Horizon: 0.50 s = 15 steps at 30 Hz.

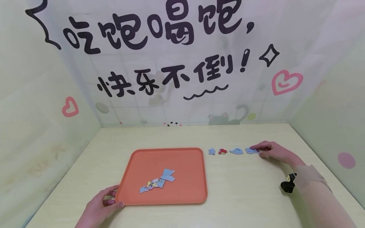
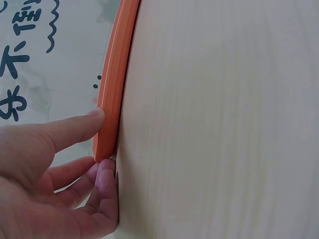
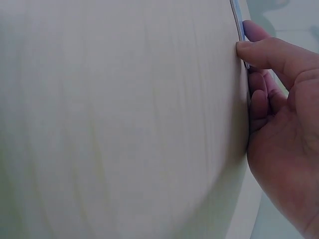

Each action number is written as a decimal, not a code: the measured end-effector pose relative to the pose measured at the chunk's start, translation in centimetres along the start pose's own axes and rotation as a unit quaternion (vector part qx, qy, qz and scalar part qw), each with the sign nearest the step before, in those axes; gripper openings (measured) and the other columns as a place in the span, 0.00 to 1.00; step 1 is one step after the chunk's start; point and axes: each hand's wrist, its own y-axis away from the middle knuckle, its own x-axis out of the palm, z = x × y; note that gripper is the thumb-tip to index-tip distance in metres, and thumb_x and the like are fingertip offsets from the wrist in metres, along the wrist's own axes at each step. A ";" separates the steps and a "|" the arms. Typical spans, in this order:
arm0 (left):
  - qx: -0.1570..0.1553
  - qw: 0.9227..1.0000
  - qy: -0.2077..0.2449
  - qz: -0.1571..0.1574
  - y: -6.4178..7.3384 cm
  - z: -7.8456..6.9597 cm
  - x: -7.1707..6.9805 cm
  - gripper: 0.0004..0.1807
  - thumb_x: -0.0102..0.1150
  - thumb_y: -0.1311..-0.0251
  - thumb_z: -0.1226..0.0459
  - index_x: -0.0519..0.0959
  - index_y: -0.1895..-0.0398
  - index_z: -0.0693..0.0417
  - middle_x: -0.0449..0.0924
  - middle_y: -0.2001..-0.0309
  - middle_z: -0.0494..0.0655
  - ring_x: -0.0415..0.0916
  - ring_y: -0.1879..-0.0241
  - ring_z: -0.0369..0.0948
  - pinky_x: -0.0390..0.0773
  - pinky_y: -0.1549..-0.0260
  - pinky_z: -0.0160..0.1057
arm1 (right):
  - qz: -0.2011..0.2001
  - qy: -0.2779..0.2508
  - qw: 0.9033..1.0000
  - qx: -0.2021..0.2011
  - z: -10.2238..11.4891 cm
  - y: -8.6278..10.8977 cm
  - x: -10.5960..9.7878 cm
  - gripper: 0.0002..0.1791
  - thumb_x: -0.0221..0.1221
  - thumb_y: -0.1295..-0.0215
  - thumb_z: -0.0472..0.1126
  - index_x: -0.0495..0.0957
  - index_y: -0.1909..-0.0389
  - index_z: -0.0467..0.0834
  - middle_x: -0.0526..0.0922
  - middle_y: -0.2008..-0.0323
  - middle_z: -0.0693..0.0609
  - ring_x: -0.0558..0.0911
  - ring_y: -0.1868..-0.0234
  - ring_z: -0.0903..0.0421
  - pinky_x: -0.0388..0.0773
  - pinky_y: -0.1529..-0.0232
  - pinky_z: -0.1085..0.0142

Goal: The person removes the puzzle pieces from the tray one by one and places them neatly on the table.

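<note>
Flat paper-like end piece, light blue, lies at the right end of a row on the pale surface, right of the tray. Right hand pinches its right edge between thumb and forefinger; other fingers curled just behind, near the surface. Row continues leftward, small gaps between: wide blue piece, red piece, small blue piece — this last one just beside the tray's right rim.

Orange tray sits flat left of the row. Left hand grips its near-left corner, thumb on the near edge, fingers bent at the left side. On the tray: a slanting cluster of pieces, blue with some yellow and pink, some overlapping; exact count can't tell.

Pale sleeve on the right arm, small black object beside it. Behind — back wall with large black lettering.
</note>
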 end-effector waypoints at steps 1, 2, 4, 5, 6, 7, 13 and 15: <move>0.001 1.000 0.000 0.000 0.0 0.0 0.0 0.44 0.76 0.51 0.53 0.68 0.31 0.58 0.76 0.46 0.53 0.78 0.57 0.40 0.75 0.64 0.30 | 0.000 0.001 1.000 -0.001 0.0 0.0 0.0 0.22 0.60 0.33 0.40 0.77 0.38 0.43 0.75 0.40 0.39 0.71 0.51 0.62 0.71 0.54 0.72; 0.001 1.000 0.000 0.000 0.0 0.0 0.1 0.44 0.76 0.51 0.53 0.68 0.31 0.58 0.77 0.46 0.53 0.78 0.57 0.40 0.75 0.64 0.30 | 0.000 0.003 1.000 -0.001 0.0 0.1 0.0 0.22 0.60 0.33 0.40 0.77 0.38 0.43 0.75 0.40 0.39 0.71 0.51 0.62 0.71 0.53 0.72; 0.002 1.000 0.001 -0.001 0.0 0.0 0.1 0.44 0.76 0.51 0.54 0.68 0.31 0.58 0.77 0.46 0.53 0.78 0.57 0.40 0.75 0.64 0.30 | -0.001 0.009 1.000 0.000 0.0 0.1 -0.1 0.22 0.60 0.33 0.41 0.78 0.38 0.43 0.75 0.40 0.39 0.71 0.50 0.61 0.71 0.53 0.72; 0.001 1.000 0.002 -0.002 0.0 -0.1 0.1 0.44 0.76 0.51 0.54 0.68 0.31 0.58 0.77 0.46 0.54 0.78 0.57 0.40 0.75 0.64 0.30 | -0.002 0.011 1.000 0.000 0.0 0.1 -0.1 0.22 0.61 0.33 0.41 0.78 0.38 0.44 0.75 0.40 0.39 0.71 0.49 0.61 0.71 0.52 0.72; 0.000 1.000 0.003 -0.002 0.0 -0.1 0.1 0.44 0.76 0.51 0.53 0.68 0.31 0.58 0.77 0.46 0.54 0.78 0.57 0.41 0.75 0.64 0.30 | -0.002 0.014 1.000 0.001 0.0 0.0 -0.1 0.22 0.61 0.33 0.42 0.78 0.38 0.44 0.76 0.40 0.40 0.71 0.49 0.61 0.71 0.52 0.71; -0.001 1.000 0.004 -0.002 0.1 -0.1 0.1 0.44 0.76 0.51 0.53 0.68 0.31 0.58 0.76 0.46 0.54 0.78 0.56 0.41 0.75 0.64 0.30 | -0.003 0.016 1.000 0.002 0.0 0.0 -0.1 0.22 0.61 0.33 0.43 0.78 0.38 0.45 0.76 0.40 0.40 0.71 0.49 0.60 0.71 0.52 0.71; -0.001 1.000 0.006 -0.002 0.2 -0.1 0.1 0.44 0.76 0.51 0.53 0.68 0.31 0.58 0.77 0.46 0.54 0.78 0.56 0.41 0.75 0.65 0.29 | -0.004 0.018 1.000 0.000 0.0 0.0 0.0 0.23 0.63 0.34 0.44 0.78 0.39 0.45 0.76 0.40 0.41 0.72 0.50 0.64 0.71 0.52 0.72; -0.001 1.000 0.006 -0.001 0.2 -0.1 0.0 0.44 0.76 0.51 0.54 0.68 0.31 0.58 0.77 0.46 0.54 0.78 0.56 0.41 0.76 0.64 0.29 | -0.003 0.019 1.000 -0.003 0.0 0.0 0.0 0.23 0.63 0.34 0.44 0.78 0.39 0.44 0.76 0.40 0.41 0.71 0.50 0.66 0.71 0.52 0.72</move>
